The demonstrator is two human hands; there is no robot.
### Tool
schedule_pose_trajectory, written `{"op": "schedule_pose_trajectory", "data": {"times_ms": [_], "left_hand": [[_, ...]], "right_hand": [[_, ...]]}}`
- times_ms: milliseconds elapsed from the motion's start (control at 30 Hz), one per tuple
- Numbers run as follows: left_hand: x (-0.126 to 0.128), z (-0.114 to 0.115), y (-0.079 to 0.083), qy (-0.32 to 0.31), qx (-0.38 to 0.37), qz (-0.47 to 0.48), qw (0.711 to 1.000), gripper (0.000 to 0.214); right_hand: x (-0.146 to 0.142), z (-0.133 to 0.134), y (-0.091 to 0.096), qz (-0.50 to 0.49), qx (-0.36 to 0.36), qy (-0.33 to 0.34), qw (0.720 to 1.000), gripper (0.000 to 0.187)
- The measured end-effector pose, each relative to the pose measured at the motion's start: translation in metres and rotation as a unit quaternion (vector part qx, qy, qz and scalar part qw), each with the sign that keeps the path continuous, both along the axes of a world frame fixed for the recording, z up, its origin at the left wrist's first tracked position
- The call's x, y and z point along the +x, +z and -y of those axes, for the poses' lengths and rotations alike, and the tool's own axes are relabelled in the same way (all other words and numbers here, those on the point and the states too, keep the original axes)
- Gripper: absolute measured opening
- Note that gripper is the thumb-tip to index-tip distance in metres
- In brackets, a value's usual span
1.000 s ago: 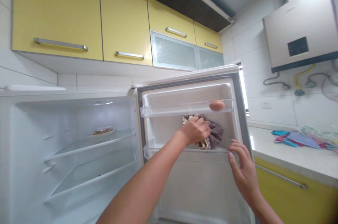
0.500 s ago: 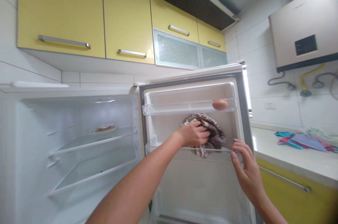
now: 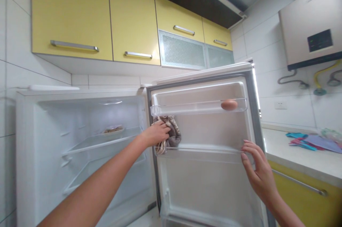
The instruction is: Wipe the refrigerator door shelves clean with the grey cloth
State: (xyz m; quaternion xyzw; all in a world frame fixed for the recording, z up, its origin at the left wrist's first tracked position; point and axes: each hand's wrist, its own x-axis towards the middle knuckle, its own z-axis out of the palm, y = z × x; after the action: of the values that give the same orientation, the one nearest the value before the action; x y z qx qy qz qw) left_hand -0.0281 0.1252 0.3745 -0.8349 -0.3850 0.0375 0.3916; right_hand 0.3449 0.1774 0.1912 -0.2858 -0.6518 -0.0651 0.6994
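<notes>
My left hand (image 3: 157,133) presses a bunched brown-and-cream patterned cloth (image 3: 174,135) against the hinge-side end of the middle door shelf (image 3: 203,155). Part of the cloth hangs over the shelf's clear front. At the opposite end of that shelf, my right hand (image 3: 258,166) has its thumb and fingertips closed at the rim, near the edge of the open fridge door (image 3: 213,129). Above, a brown egg (image 3: 229,104) rests at the right end of the upper door shelf (image 3: 187,108).
To the left, the fridge interior has glass shelves (image 3: 104,145), with a wrapped plate of food (image 3: 113,129) on the upper one. Right of the door, colourful cloths or gloves (image 3: 317,141) lie on a counter (image 3: 278,141). Yellow cabinets (image 3: 72,13) hang overhead.
My left hand has slid the cloth leftward along the middle door shelf, from near its centre to the hinge end. My right hand stays at the shelf's right end. The view has shifted slightly.
</notes>
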Motion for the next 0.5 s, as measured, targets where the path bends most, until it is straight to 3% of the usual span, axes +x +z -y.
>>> {"op": "schedule_pose_trajectory", "data": {"times_ms": [233, 367, 500], "left_hand": [[0.024, -0.009, -0.010, 0.088, -0.062, 0.173, 0.979, 0.028], [0.041, -0.016, -0.021, 0.132, -0.130, 0.294, 0.938, 0.018], [0.055, -0.016, -0.028, 0.127, -0.190, 0.417, 0.880, 0.021]], "right_hand": [[-0.002, 0.006, 0.002, 0.003, -0.003, 0.004, 1.000, 0.019], [0.000, 0.008, 0.004, 0.005, -0.011, 0.001, 1.000, 0.021], [0.015, 0.007, 0.009, 0.045, -0.039, 0.021, 0.998, 0.024]]}}
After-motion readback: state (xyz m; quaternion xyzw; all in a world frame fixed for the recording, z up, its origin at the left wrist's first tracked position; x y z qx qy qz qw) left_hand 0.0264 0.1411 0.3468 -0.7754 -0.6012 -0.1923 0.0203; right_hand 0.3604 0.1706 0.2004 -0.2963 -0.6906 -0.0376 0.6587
